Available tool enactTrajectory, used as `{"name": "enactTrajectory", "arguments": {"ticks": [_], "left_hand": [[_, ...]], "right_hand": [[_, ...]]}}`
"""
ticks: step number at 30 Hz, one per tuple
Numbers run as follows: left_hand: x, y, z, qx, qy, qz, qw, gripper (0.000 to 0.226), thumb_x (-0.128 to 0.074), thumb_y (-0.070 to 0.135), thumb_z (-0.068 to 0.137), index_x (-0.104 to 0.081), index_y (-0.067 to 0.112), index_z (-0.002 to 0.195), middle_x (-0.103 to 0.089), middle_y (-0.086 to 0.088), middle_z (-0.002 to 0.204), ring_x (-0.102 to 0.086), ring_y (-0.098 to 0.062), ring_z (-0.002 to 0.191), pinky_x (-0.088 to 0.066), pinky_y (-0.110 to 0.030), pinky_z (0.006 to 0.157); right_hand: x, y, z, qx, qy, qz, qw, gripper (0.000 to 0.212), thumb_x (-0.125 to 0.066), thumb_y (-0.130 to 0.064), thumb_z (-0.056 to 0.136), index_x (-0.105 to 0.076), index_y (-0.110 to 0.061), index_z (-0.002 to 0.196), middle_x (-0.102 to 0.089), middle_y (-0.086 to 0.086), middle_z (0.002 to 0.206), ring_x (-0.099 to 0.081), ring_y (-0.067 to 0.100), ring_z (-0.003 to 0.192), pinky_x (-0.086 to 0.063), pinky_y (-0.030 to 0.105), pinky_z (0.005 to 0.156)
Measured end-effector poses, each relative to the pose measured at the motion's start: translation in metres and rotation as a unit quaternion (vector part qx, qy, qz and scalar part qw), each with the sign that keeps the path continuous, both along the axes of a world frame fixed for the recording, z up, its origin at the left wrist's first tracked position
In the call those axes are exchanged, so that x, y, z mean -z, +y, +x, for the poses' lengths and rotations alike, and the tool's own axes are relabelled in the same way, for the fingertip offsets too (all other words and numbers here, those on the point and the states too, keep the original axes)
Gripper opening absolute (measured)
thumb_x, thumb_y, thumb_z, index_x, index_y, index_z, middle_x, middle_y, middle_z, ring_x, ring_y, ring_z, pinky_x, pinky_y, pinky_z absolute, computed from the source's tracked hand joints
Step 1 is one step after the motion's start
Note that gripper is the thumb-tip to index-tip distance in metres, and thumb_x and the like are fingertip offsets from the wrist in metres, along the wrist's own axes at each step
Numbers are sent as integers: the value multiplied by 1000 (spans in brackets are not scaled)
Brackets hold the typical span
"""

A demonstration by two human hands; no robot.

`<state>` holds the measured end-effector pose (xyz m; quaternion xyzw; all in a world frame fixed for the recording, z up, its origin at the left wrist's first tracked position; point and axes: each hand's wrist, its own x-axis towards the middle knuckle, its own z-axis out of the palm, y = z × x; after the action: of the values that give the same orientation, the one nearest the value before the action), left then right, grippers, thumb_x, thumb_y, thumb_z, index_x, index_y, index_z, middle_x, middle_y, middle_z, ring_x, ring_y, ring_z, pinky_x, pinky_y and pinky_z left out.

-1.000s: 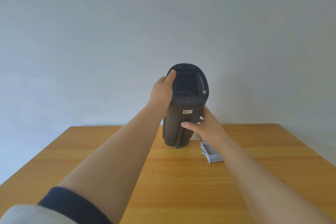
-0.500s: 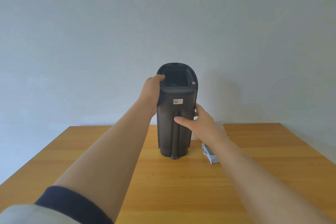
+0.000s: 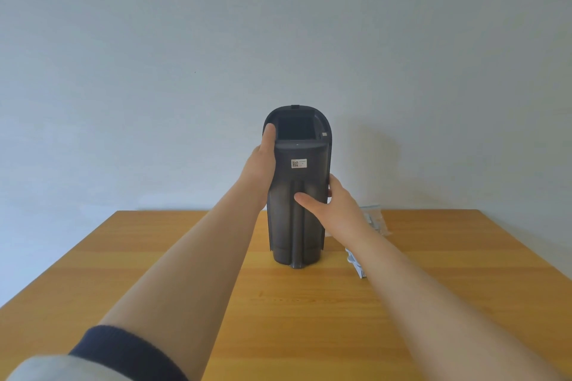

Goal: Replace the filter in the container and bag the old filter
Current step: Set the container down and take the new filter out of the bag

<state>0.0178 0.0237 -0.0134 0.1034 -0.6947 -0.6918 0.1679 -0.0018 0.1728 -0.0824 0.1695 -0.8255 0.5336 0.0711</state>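
**Dark grey container point(image 3: 297, 210) gripped on both sides**

I see it upright, base on the wooden table point(image 3: 154, 257). The left hand point(image 3: 260, 164) clasps its upper left edge. The right hand point(image 3: 334, 207) wraps its right side, thumb across the front. A pale filter point(image 3: 356, 263) lies just right of it, and a clear bag point(image 3: 376, 219) farther back.
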Motion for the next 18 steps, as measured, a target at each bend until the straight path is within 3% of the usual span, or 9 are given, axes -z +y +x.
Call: {"name": "enactTrajectory", "arguments": {"ticks": [2, 3, 5, 7, 10, 12, 15, 18], "left_hand": [[3, 2, 1, -10, 0, 7, 1000, 57, -29, 81, 84, -64, 36, 83, -72, 22, 60, -68, 5, 54, -47, -11, 43], [4, 3, 2, -16, -2, 19, 1000, 60, -27, 81, 85, -66, 35, 86, -75, 19, 69, -71, 1, 64, -50, -14, 52], [10, 4, 4, -47, -13, 29, 998, 72, -24, 79, 86, -66, 27, 111, -72, 9, 106, -66, -15, 100, -49, -27, 82], [18, 6, 6, -99, -14, 16, 995, 75, -23, 74, 90, -55, 21, 132, -63, -2, 126, -57, -25, 115, -40, -36, 89], [25, 13, 14, -199, 55, -37, 978, 55, -31, 62, 94, -53, 21, 124, -62, -1, 124, -59, -21, 107, -41, -36, 80], [23, 21, 21, -255, 115, -126, 952, 41, -37, 51, 96, -52, 21, 119, -57, 5, 122, -56, -17, 107, -43, -35, 80], [23, 33, 30, -272, 223, -294, 889, 23, -50, 31, 95, -55, 15, 111, -55, 3, 111, -50, -18, 104, -43, -32, 80], [31, 45, 38, -228, 278, -412, 837, 11, -55, 15, 91, -57, 9, 100, -57, -3, 98, -51, -22, 91, -46, -35, 75]], "right_hand": [[1, 1, 0, -2, -7, -1, 1000, 66, -68, -57, 80, -42, -33, 135, -55, -14, 121, -56, 16, 115, -47, 31, 85], [2, 2, 0, -3, -12, 3, 1000, 68, -67, -58, 80, -40, -33, 138, -55, -10, 129, -55, 19, 120, -47, 35, 89], [2, 6, 1, -9, -23, 12, 1000, 73, -62, -62, 81, -36, -32, 143, -51, -6, 140, -50, 21, 127, -45, 40, 97], [4, 11, 5, -18, -35, 4, 999, 73, -50, -69, 84, -35, -32, 145, -49, -5, 143, -48, 20, 129, -42, 36, 94], [6, 16, 10, 6, -28, -12, 1000, 67, -28, -69, 92, -41, -28, 143, -52, -4, 140, -49, 18, 126, -38, 33, 93], [4, 18, 13, 44, -8, -12, 999, 61, -22, -63, 97, -50, -23, 133, -59, -1, 127, -56, 18, 116, -42, 33, 92], [0, 25, 12, 78, 13, -27, 997, 49, -24, -50, 102, -57, -16, 115, -64, 6, 105, -61, 20, 97, -49, 39, 85], [2, 38, 5, 108, 19, -35, 993, 36, -34, -40, 102, -59, -16, 108, -66, 6, 100, -63, 23, 92, -48, 38, 77]]}}
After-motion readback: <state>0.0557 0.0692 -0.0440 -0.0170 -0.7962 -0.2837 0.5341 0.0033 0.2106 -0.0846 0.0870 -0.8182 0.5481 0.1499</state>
